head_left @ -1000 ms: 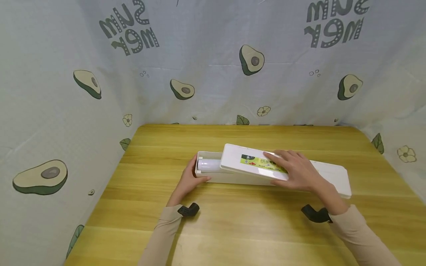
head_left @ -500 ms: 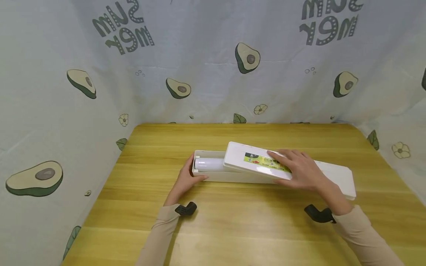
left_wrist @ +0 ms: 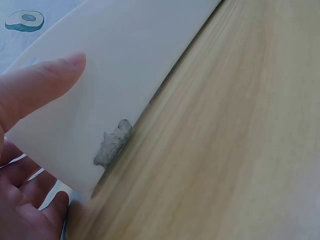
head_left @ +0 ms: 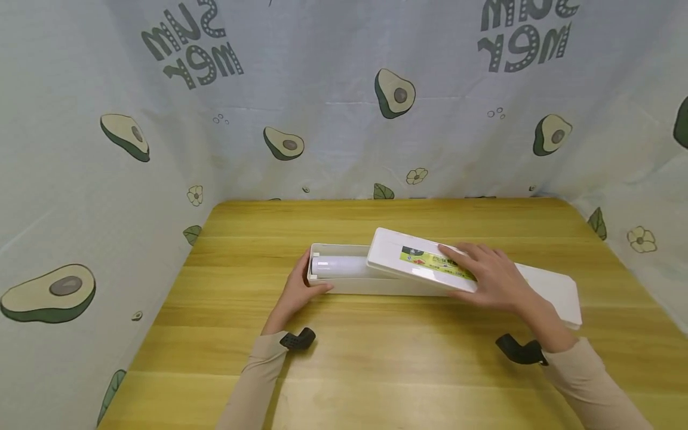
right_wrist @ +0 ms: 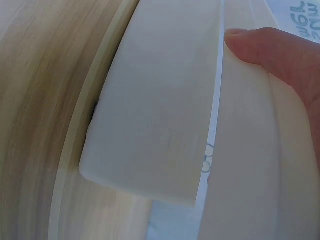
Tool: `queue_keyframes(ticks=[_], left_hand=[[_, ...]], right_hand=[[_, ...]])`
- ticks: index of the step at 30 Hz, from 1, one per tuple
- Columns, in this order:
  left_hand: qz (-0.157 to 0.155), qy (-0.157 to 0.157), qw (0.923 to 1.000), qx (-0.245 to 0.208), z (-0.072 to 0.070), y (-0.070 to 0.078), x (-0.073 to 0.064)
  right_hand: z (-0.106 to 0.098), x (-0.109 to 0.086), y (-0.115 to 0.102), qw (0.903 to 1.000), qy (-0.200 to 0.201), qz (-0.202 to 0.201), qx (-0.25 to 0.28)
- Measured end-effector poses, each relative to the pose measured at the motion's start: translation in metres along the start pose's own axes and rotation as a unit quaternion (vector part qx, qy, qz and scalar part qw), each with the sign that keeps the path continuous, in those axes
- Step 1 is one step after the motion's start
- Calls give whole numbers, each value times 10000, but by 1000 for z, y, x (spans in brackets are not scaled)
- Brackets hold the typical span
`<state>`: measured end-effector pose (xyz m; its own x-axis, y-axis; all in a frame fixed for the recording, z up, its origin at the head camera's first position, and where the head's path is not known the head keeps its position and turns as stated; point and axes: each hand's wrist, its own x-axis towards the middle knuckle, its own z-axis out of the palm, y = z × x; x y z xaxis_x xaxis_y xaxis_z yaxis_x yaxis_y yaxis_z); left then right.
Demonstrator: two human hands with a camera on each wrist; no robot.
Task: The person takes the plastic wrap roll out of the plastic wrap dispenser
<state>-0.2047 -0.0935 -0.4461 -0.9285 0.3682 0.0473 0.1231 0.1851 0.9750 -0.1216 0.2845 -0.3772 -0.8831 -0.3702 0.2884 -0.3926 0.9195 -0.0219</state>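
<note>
A long white plastic cling film box [head_left: 376, 287] lies across the table, its left part uncovered. Inside shows a pale roll of cling film [head_left: 341, 266]. My left hand [head_left: 292, 292] grips the box's left end, thumb along the front wall and fingers behind. The white lid [head_left: 388, 251], with a yellow-green label [head_left: 414, 257], sits slanted over the box, its right end reaching past the box. My right hand [head_left: 491, 279] holds the lid across its middle, thumb at the near edge. In the right wrist view a narrow gap separates the lid [right_wrist: 245, 125] from the box [right_wrist: 150, 100].
The wood-grain table [head_left: 408, 370] extends in front of the box and behind it. Cloth printed with avocados [head_left: 344, 107] hangs at the back and both sides. Each wrist carries a black camera mount [head_left: 520, 349]. A torn grey patch [left_wrist: 114, 145] marks the box's front wall.
The lid has slid a little to the right relative to the box, with my right hand on it, uncovering more of the roll. My left hand keeps its grip. The head view has shifted slightly.
</note>
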Motion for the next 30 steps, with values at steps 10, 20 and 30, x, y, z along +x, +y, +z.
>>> queue_keyframes(ticks=[10,20,30], left_hand=[[68,77,9999,33,2,-13,4],[89,161,9998,87,1,-20,4],[-49,104,9999,42,3,-19,6]], right_hand=[[-1,-10,5,9999,97,84,-76],[-7,-18,7,9993,37,353,-84],[-12,-26,10,9990,101,425,-103]])
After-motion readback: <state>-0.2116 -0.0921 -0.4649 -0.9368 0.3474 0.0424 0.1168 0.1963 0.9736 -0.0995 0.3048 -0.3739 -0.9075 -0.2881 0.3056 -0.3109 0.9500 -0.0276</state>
